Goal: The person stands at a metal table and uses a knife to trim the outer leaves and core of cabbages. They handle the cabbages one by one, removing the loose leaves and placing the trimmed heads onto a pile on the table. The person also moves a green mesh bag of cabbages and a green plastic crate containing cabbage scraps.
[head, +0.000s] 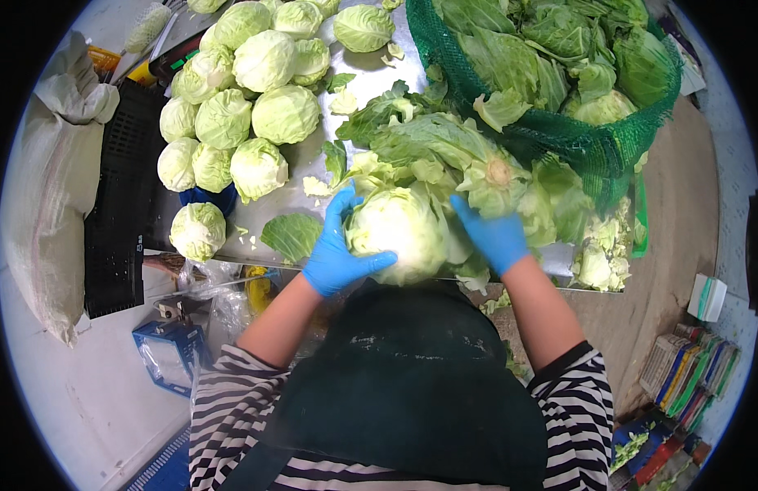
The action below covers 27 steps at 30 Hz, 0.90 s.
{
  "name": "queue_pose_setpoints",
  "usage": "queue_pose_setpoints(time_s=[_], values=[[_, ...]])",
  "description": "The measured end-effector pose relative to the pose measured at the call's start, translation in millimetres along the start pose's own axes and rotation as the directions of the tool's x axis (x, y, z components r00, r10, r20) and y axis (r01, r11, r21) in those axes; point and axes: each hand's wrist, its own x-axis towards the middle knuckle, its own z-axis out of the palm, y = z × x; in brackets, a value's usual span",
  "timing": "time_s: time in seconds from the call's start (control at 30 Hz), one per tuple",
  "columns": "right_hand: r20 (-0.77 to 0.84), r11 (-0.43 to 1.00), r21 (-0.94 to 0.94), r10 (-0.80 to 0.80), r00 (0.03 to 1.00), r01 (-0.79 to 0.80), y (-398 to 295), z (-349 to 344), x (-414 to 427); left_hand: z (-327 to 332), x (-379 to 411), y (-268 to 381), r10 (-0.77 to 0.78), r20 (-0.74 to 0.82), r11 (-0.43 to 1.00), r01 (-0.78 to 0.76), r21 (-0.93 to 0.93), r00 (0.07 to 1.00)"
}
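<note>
A pale green cabbage head [396, 233] sits at the near edge of the metal table [305, 159]. My left hand [339, 248], in a blue glove, grips its left side, with the thumb across the front. To the right of the head is my right hand [492, 236], also blue-gloved and slightly blurred. Its fingers point toward loose outer leaves, and whether they pinch one cannot be made out. Stripped green leaves [428, 141] are heaped just beyond the head, among them one with a cut stem base [497, 172]. A single flat leaf [292, 236] lies left of my left hand.
Several trimmed cabbages [265, 61] are piled at the back left; one cabbage [198, 231] sits at the front-left edge. A green mesh sack [591, 144] full of leaves stands at the back right. Leaf scraps [600, 258] lie at the right corner. A black crate [118, 202] stands left.
</note>
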Motion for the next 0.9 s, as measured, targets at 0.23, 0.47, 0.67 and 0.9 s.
queue_pose_setpoints(time_s=[0.23,0.47,0.67,0.9], values=[[0.212,0.96,-0.241,-0.09,0.973,0.141,-76,-28,-19,7,16,10,0.055,0.194,0.911,-0.129,0.391,0.98],[0.162,0.968,-0.251,0.022,0.987,0.019,23,10,-9,4,5,0,-0.07,0.109,0.972,0.092,-0.215,0.992],[-0.131,0.952,-0.046,-0.305,0.943,0.301,-42,-18,-48,37,2,-17,0.135,-0.137,0.991,-0.13,0.044,0.981],[0.19,0.89,-0.346,-0.242,0.951,0.296,-43,-43,-35,42,11,-8,0.229,0.124,0.866,-0.26,0.426,0.965]])
